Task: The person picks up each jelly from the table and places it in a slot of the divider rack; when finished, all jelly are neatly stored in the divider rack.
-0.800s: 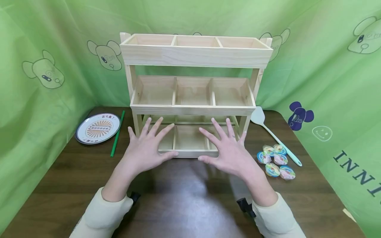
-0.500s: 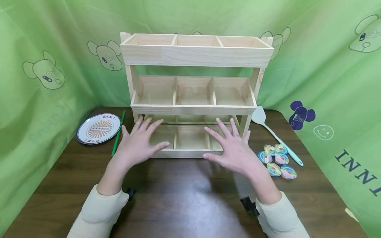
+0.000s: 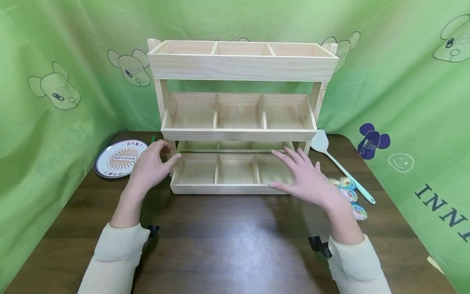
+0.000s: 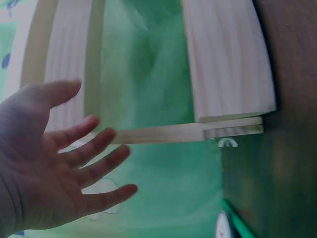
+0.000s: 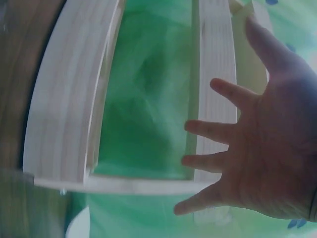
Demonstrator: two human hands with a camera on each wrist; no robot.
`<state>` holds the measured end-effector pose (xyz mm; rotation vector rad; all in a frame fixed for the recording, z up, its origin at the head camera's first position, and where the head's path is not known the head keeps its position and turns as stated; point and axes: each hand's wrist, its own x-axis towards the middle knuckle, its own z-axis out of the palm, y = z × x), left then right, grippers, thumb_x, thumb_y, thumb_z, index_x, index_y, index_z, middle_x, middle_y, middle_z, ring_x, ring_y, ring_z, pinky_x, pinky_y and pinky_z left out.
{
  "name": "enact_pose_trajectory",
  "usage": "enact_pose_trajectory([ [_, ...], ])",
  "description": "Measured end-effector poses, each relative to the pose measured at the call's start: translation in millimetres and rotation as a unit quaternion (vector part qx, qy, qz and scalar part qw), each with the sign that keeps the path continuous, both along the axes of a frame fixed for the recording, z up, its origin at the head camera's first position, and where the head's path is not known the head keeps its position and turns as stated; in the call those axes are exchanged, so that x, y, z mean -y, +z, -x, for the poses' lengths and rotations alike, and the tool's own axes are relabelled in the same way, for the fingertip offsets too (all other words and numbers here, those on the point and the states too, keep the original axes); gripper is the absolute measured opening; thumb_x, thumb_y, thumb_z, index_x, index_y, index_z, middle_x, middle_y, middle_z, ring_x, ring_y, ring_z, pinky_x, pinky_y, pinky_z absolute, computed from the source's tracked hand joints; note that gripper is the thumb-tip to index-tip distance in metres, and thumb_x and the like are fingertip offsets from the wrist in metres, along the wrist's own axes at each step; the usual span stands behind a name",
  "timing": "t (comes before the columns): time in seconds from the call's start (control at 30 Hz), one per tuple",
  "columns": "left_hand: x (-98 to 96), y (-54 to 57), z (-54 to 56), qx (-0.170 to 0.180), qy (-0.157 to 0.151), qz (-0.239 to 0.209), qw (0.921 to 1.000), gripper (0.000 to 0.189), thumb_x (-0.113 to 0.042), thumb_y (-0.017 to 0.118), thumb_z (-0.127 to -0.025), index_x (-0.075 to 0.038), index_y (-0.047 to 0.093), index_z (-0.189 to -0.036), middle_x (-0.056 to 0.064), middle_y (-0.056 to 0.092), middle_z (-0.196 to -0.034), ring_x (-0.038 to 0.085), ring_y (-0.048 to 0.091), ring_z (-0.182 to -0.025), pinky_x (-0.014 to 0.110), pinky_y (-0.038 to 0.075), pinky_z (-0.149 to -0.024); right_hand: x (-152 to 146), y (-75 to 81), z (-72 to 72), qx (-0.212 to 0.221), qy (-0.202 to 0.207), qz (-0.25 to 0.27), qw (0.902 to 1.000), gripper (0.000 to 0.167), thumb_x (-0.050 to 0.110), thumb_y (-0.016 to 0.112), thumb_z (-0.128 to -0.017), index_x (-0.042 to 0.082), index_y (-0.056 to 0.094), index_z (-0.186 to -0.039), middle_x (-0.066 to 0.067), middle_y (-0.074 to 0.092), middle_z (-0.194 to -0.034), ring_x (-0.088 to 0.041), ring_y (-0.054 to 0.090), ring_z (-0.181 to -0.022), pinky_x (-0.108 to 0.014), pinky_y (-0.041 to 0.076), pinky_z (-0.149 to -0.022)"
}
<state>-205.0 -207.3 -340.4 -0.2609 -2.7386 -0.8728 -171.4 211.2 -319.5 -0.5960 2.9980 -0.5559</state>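
Observation:
A pale wooden rack (image 3: 242,68) has three tiers of divided trays. My left hand (image 3: 151,165) is at the left end of its bottom tray (image 3: 227,189), holding nothing. In the left wrist view the fingers (image 4: 104,148) of that hand are spread, with the rack's side post (image 4: 158,134) beyond them. My right hand (image 3: 306,179) is at the bottom tray's right end and overlaps that corner in the head view. Its fingers (image 5: 213,131) are spread and hold nothing in the right wrist view. Every compartment I see into is bare.
A printed plate (image 3: 123,159) lies on the left of the dark table (image 3: 220,245), beside a mostly hidden green stick (image 3: 153,139). To the right are a pale blue spatula (image 3: 320,141) and several small jelly cups (image 3: 359,212), partly behind my right hand. Green curtain (image 3: 404,81) surrounds the table.
My hands have moved apart: the left went left toward the tray's end and now overlaps the green stick, and the right went right, covering some jelly cups. The bottom tray is more exposed.

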Motion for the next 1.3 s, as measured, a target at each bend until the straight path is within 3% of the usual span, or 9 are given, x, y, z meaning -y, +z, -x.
enact_pose_trajectory([
  [0.1,2.4,-8.1,6.2,-0.037,0.028,-0.050,0.9977,0.031,-0.024,0.066,-0.098,0.003,0.059,-0.112,0.021,0.058,-0.106,0.036,0.056,-0.094,0.047,0.044,-0.080,-14.0,1.0,3.1,0.001,0.005,0.007,1.0000,0.090,0.066,0.066,-0.088,0.026,0.030,-0.160,-0.019,0.025,-0.163,-0.047,0.018,-0.148,-0.079,0.018,-0.104],
  [0.2,4.2,-15.2,11.6,-0.044,0.047,-0.102,0.9927,0.034,-0.016,0.067,-0.096,0.006,0.055,-0.119,0.024,0.056,-0.114,0.039,0.057,-0.098,0.047,0.044,-0.084,-29.5,1.1,7.6,-0.003,0.018,0.022,0.9996,0.086,0.058,0.070,-0.090,0.015,0.038,-0.156,-0.023,0.034,-0.157,-0.045,0.029,-0.144,-0.067,0.027,-0.110],
  [0.33,7.6,-23.0,16.7,-0.005,0.036,-0.169,0.9850,0.057,-0.011,0.066,-0.096,0.006,0.038,-0.143,0.030,0.047,-0.136,0.048,0.055,-0.115,0.055,0.044,-0.098,-49.3,-0.2,15.5,0.008,0.023,0.043,0.9988,0.077,0.046,0.073,-0.092,0.006,0.044,-0.151,-0.023,0.043,-0.151,-0.042,0.036,-0.141,-0.060,0.028,-0.112],
  [0.5,8.3,-31.4,19.5,0.068,-0.003,-0.218,0.9736,0.082,-0.016,0.063,-0.099,-0.004,0.010,-0.161,0.028,0.029,-0.157,0.052,0.035,-0.138,0.063,0.033,-0.110,-72.0,-5.2,23.6,0.034,0.002,0.051,0.9981,0.068,0.040,0.073,-0.094,0.006,0.049,-0.147,-0.022,0.047,-0.149,-0.042,0.038,-0.140,-0.059,0.030,-0.111],
  [0.63,5.7,-38.2,20.6,0.095,-0.006,-0.211,0.9730,0.087,-0.023,0.062,-0.100,-0.009,0.003,-0.163,0.026,0.022,-0.162,0.049,0.025,-0.145,0.065,0.027,-0.112,-87.4,-9.1,27.2,0.057,-0.027,0.046,0.9970,0.061,0.040,0.072,-0.095,0.007,0.054,-0.143,-0.022,0.054,-0.143,-0.044,0.047,-0.132,-0.061,0.038,-0.105],
  [0.8,2.7,-46.0,22.5,0.123,0.003,-0.201,0.9718,0.087,-0.024,0.060,-0.102,-0.011,-0.001,-0.163,0.028,0.021,-0.162,0.048,0.028,-0.143,0.064,0.029,-0.111,-105.1,-15.7,30.2,0.080,-0.053,0.041,0.9945,0.057,0.039,0.071,-0.095,0.007,0.057,-0.140,-0.024,0.058,-0.138,-0.045,0.052,-0.125,-0.063,0.042,-0.099],
  [1.07,3.9,-59.9,27.9,0.135,-0.006,-0.202,0.9700,0.079,-0.013,0.052,-0.105,-0.005,-0.002,-0.162,0.034,0.023,-0.158,0.049,0.029,-0.142,0.061,0.027,-0.113,-130.9,-29.6,35.5,0.093,-0.070,0.036,0.9926,0.057,0.029,0.073,-0.094,0.001,0.055,-0.140,-0.028,0.054,-0.140,-0.050,0.048,-0.128,-0.064,0.037,-0.102],
  [1.3,4.4,-63.3,30.1,0.138,-0.013,-0.196,0.9708,0.077,-0.012,0.048,-0.106,-0.005,-0.005,-0.161,0.034,0.020,-0.159,0.049,0.027,-0.143,0.061,0.027,-0.113,-154.5,-36.8,35.4,0.102,-0.092,0.047,0.9895,0.058,0.026,0.075,-0.092,0.002,0.054,-0.141,-0.036,0.044,-0.144,-0.056,0.039,-0.131,-0.068,0.032,-0.103],
])
